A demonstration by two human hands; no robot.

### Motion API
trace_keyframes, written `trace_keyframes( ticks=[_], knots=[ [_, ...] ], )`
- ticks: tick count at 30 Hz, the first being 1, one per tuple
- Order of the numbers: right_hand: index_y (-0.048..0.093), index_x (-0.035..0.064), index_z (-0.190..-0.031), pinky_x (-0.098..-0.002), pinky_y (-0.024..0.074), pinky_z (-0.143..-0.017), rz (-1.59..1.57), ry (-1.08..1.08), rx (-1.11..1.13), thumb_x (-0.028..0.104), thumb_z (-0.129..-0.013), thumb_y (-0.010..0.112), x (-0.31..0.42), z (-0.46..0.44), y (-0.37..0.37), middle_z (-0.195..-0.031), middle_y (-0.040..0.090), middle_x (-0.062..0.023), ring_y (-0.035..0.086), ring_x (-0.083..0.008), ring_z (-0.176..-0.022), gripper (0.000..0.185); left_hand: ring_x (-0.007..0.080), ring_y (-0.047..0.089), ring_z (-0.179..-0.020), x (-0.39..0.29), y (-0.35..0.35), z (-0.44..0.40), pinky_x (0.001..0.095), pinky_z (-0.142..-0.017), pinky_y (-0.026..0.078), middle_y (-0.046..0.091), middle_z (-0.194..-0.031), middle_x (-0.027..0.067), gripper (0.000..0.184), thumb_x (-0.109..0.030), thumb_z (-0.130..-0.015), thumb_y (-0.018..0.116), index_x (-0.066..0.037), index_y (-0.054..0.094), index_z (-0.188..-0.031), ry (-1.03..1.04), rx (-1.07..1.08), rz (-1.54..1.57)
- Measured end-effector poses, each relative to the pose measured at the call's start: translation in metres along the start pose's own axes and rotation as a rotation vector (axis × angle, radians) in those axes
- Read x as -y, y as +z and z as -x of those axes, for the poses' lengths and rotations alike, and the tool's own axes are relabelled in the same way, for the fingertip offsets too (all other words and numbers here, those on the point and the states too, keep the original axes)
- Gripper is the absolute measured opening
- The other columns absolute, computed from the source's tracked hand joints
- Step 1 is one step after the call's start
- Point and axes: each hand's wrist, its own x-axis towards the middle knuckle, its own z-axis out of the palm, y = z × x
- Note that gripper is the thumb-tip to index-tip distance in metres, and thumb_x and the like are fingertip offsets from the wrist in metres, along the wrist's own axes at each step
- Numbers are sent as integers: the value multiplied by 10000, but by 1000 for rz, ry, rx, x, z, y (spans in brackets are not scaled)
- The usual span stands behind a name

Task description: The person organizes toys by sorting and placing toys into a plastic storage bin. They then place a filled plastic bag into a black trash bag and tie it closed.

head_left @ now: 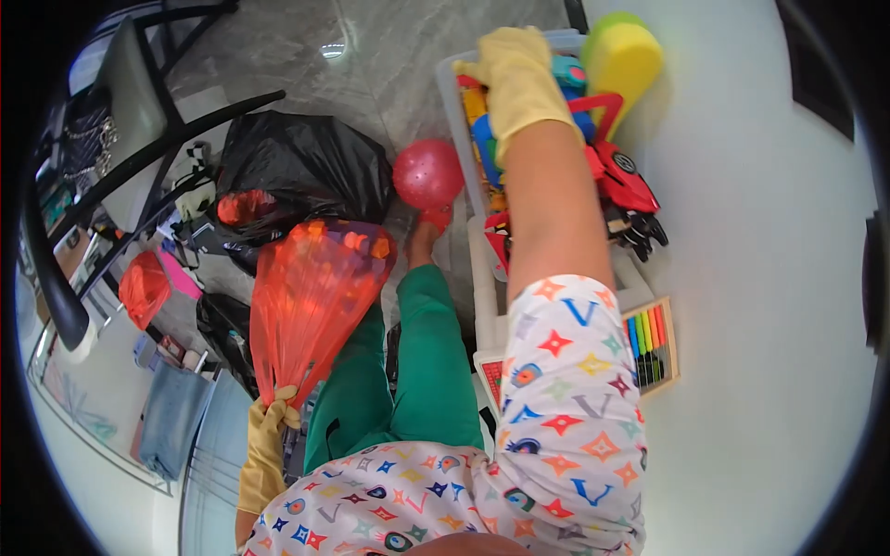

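My left hand [269,426], in a pale yellow rubber glove, is closed around the gathered neck of a translucent red plastic bag [301,296]. Orange and purple pieces show through the bag's side. My right hand [521,83], gloved the same way, reaches over a clear plastic bin [454,111] heaped with toys. Its fingers bend down at the bin's far end, and their tips are hidden, so I cannot tell whether they grip anything. Close to that glove are blue toy parts [582,116] and a red toy car [623,171].
A pink ball [428,174] lies by my foot, beside a large black plastic bag [306,162]. A yellow-green object [626,56] leans against the white wall. An abacus-like frame [654,347] sits below the bin. Chairs [139,120] and a smaller red bag [145,289] are at left.
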Motion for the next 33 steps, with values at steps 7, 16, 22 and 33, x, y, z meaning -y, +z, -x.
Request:
trace_keyframes(
  ticks=[7, 16, 22, 33],
  knots=[
    [646, 186, -1396, -461, 456, -1113, -34, 32, 78, 707, -884, 631, -9, -8, -14, -1424, 629, -92, 579, -316, -1320, 730, 166, 612, -612, -15, 1, 0, 275, -605, 497, 674, -738, 95, 340, -140, -1013, 520, 90, 654, -1224, -54, -7, 1],
    [658, 121, -1359, -398, 473, -1078, -327, -259, -101, 411, -938, 714, -46, -24, 20, -1382, 649, -122, 610, -349, -1258, 515, 149, 616, -629, -6, -6, -2, 265, -603, 480, 676, -755, 81, 335, -169, -1019, 539, 41, 671, -1244, 19, 66, 61],
    [636, 54, -1351, -404, 571, -807, -1064, 104, -500, 312, -953, 694, 8, 110, -36, -1086, 724, -185, 706, -287, -856, 478, 156, 620, -664, -16, -6, 0, 277, -668, 505, 685, -787, 80, 344, -155, -1024, 544, 70, 654, -1260, 20, 138, 20],
    [652, -7, -1229, -455, 483, -1049, -1438, 134, -700, 208, -892, 750, 220, 434, 72, -1221, 691, -200, 634, -390, -1157, 411, 120, 567, -658, -13, -21, -25, 261, -644, 497, 648, -810, 59, 324, -148, -1050, 546, 63, 628, -1282, 195, 265, -155]
  ],
)
